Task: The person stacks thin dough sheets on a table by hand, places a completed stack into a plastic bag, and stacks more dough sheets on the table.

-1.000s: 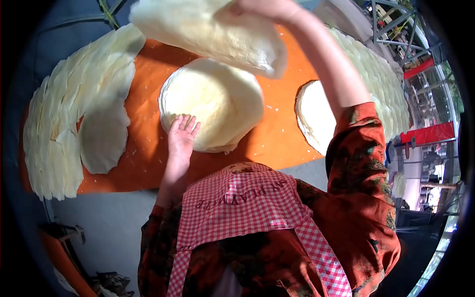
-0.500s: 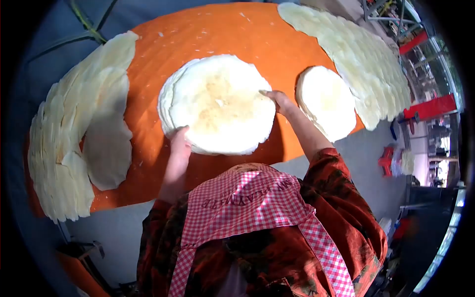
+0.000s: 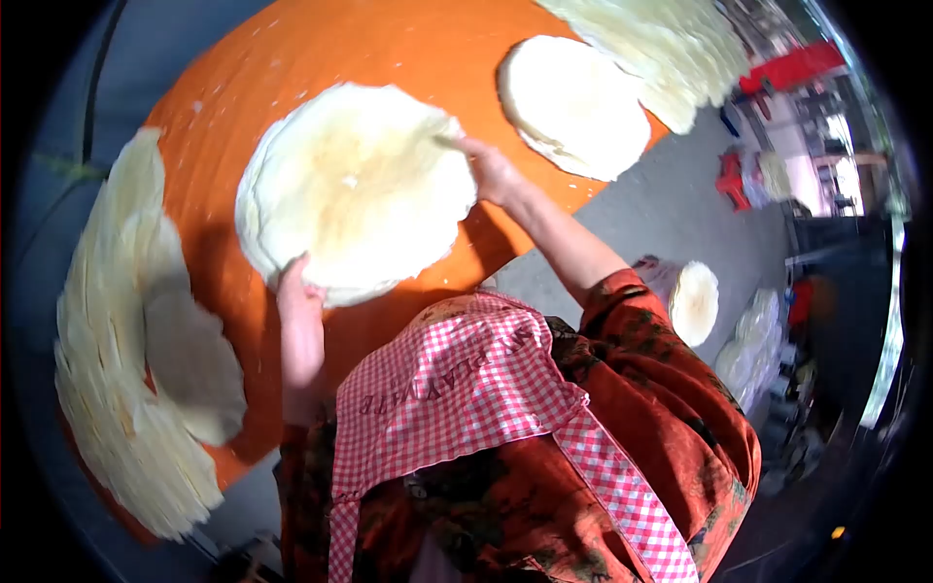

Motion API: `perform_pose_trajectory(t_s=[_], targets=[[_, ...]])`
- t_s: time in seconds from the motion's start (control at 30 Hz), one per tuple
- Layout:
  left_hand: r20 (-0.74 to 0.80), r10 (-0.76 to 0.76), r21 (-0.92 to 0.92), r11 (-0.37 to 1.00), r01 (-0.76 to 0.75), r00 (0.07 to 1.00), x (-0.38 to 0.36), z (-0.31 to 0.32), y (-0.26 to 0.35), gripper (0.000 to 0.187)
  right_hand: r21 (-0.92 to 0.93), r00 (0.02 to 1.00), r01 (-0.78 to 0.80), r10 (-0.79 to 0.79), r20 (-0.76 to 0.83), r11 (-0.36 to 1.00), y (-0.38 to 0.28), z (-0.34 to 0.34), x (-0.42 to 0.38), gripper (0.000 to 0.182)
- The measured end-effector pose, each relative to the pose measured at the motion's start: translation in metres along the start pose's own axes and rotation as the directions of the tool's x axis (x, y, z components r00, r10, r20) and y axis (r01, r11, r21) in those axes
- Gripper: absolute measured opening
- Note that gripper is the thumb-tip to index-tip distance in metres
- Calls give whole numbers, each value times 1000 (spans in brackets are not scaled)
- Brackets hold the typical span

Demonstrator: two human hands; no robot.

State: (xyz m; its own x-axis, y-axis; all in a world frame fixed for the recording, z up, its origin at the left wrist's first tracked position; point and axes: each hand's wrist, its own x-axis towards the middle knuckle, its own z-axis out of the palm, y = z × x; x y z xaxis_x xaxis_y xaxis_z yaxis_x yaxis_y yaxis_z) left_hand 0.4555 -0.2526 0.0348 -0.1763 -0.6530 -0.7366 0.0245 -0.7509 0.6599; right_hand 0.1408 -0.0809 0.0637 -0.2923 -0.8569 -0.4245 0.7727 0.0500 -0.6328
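Sheets: overlapping, outward of the left hand, apart from it.
Left hand: grips the stack's near rim, thumb uppermost.
Stack: between both hands, over the orange surface; whether raised, cannot tell. Judged weighty together, layers soft, easily torn; best held at opposite rims, supported beneath.
Right hand: grips the right rim; fingertips hidden.
Small stack: beyond the right hand, ungripped.

two hands, one orange table, two spreads of sheets, and seemingly three stacks of rounds.
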Motion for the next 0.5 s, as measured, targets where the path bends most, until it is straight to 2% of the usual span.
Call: perform_pose_trajectory(t_s=[0.03,0.07,0.1,0.13,0.2,0.23,0.3,0.33,0.43,0.47,0.5], targets=[[115,9,-47,999,-4,993,8,-7,-9,34,-4,1000,6,-6,22,1000,5,-10,9,50],[186,7,15,1000,-10,983,-12,1,-3,39,-11,997,11,-12,-72,1000,9,-15,20,52],[278,44,-6,999,-44,960,-31,10,3,46,-145,943,-29,-21,-332,989,5,-6,18,56],[343,89,-9,996,-92,935,-21,2,3,50,-289,885,36,-165,-434,957,3,9,14,56],[471,0,-293,943,157,882,8,-9,21,55,-417,906,96,-253,-340,904,18,-12,38,49],[465,4,-284,948,145,886,3,-4,31,56,-487,912,53,-241,-331,872,14,-6,34,48],[438,33,-293,950,108,898,-7,6,51,58,-410,904,169,-307,-297,896,18,5,29,44],[472,40,-289,951,111,881,3,6,52,57,-337,913,212,-309,-265,917,17,7,27,48],[438,22,-132,990,41,899,33,5,47,55,-359,887,343,-425,-182,868,2,12,10,51],[495,114,-114,991,-65,861,16,18,46,51,-345,863,418,-486,-140,841,0,-1,17,51],[545,328,94,891,-445,772,22,21,45,49,-352,859,424,-494,-137,834,-24,8,-1,51]])
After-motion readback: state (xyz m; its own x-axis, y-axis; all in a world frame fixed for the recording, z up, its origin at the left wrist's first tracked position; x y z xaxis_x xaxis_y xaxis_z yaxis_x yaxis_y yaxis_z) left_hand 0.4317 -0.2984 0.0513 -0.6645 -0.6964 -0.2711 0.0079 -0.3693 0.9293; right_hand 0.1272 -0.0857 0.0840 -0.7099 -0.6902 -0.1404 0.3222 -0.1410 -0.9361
